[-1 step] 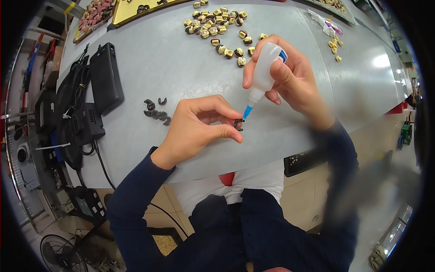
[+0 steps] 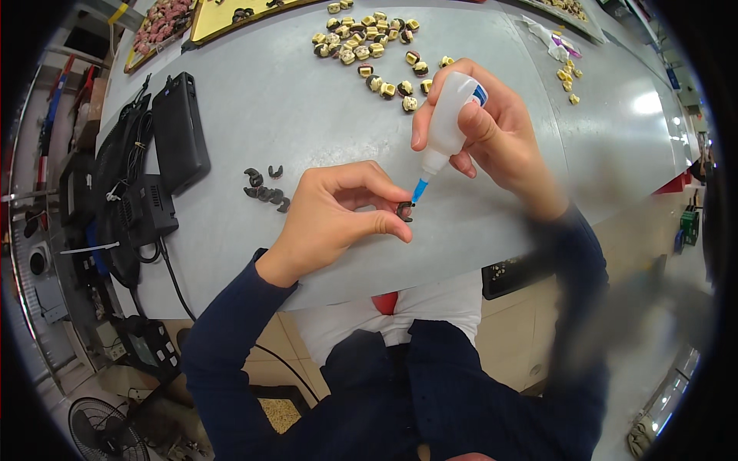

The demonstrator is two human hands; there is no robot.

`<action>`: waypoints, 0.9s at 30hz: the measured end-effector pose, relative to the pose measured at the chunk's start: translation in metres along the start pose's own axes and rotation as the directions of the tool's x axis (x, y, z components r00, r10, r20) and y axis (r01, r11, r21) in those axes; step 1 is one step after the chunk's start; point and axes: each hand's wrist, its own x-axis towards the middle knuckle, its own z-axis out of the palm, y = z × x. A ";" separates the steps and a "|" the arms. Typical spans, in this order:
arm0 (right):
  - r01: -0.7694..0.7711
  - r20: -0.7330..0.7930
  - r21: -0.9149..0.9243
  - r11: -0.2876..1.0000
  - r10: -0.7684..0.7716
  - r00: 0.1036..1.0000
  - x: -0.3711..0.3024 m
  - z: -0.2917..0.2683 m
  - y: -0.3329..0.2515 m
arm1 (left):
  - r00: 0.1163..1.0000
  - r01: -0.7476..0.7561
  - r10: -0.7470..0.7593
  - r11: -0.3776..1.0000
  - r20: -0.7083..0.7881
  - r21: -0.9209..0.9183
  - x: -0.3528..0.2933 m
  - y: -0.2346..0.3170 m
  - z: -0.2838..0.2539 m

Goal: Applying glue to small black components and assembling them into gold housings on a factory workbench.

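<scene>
Between thumb and forefinger, my left hand pinches a small dark C-shaped piece above the table. My right hand grips a translucent white squeeze bottle, tilted with its tip down. The bottle's blue nozzle meets the upper end of the dark piece; whether liquid comes out is too small to tell. Left of my left hand lie several loose dark C-shaped pieces. Beyond my right hand are many small cream-and-dark pieces in a loose cluster.
On the left of the grey table sit a black box-shaped device and bundled black cables. Trays of pink pieces and a yellow tray line the far edge. Small yellow pieces lie at right beside a crumpled white wrapper.
</scene>
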 end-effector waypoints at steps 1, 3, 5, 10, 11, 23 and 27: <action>-0.007 -0.015 -0.034 0.999 0.006 1.000 0.000 0.001 0.001 | 1.000 -0.004 0.004 1.000 0.000 0.007 0.000 0.000 0.000; -0.015 -0.029 -0.067 0.998 0.013 0.999 0.000 0.002 0.001 | 1.000 -0.008 0.008 1.000 -0.001 0.014 0.000 -0.001 0.000; -0.003 -0.017 -0.072 0.997 0.001 1.000 0.000 0.003 0.002 | 1.000 -0.010 0.010 1.000 0.000 0.012 0.000 -0.001 0.000; 0.008 0.005 -0.034 0.999 -0.008 1.000 0.000 0.000 0.002 | 1.000 -0.009 0.009 1.000 -0.004 0.018 0.000 -0.002 -0.001; 0.020 0.023 -0.001 1.000 -0.020 1.000 0.000 -0.001 0.003 | 1.000 -0.007 0.007 1.000 -0.003 0.013 0.001 -0.002 0.000; 0.000 0.013 -0.064 0.998 0.001 1.000 0.000 0.000 0.002 | 1.000 -0.008 0.008 1.000 0.002 0.018 0.000 -0.001 0.000; 0.003 0.011 -0.068 0.998 -0.002 1.000 -0.001 0.000 0.002 | 1.000 -0.006 0.006 1.000 0.006 0.015 0.000 0.000 0.000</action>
